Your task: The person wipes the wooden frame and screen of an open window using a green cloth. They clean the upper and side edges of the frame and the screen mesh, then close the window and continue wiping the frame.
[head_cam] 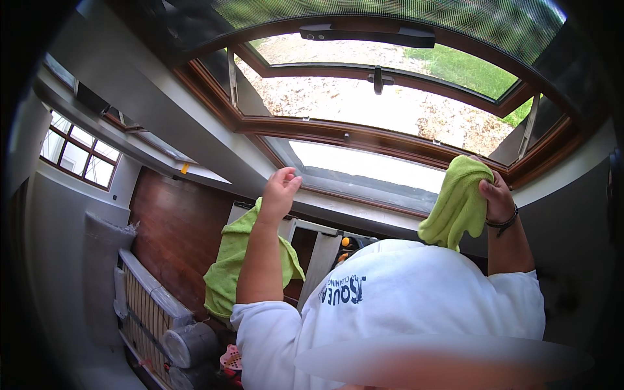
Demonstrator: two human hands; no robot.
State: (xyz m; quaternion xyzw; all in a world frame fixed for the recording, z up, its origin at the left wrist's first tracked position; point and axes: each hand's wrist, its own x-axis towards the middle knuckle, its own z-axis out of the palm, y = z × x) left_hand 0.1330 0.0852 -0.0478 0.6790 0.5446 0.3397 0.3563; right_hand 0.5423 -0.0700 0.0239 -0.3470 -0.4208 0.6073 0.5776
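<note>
My right hand (pixel 498 197) grips a green cloth (pixel 453 204), which hangs in folds in front of the lower right part of a brown-framed window (pixel 336 139). My left hand (pixel 282 190) is raised near the window's lower left corner, fingers curled and thumb up. I see nothing held in it, though its palm side is partly hidden. The upper sash (pixel 317 73) is tilted outward on side stays, with a dark handle (pixel 378 80) at its lower rail. Below it lies a fixed glass pane (pixel 360 165).
A second green cloth (pixel 229 273) drapes over a white stand (pixel 319 258) behind my left forearm. Orange-and-black tools (pixel 345 249) lie by my waist. On the wooden floor (pixel 170 214) at left are a plastic-wrapped slatted frame (pixel 146 297) and a wrapped roll (pixel 187 343). A roller screen (pixel 390 19) hangs above.
</note>
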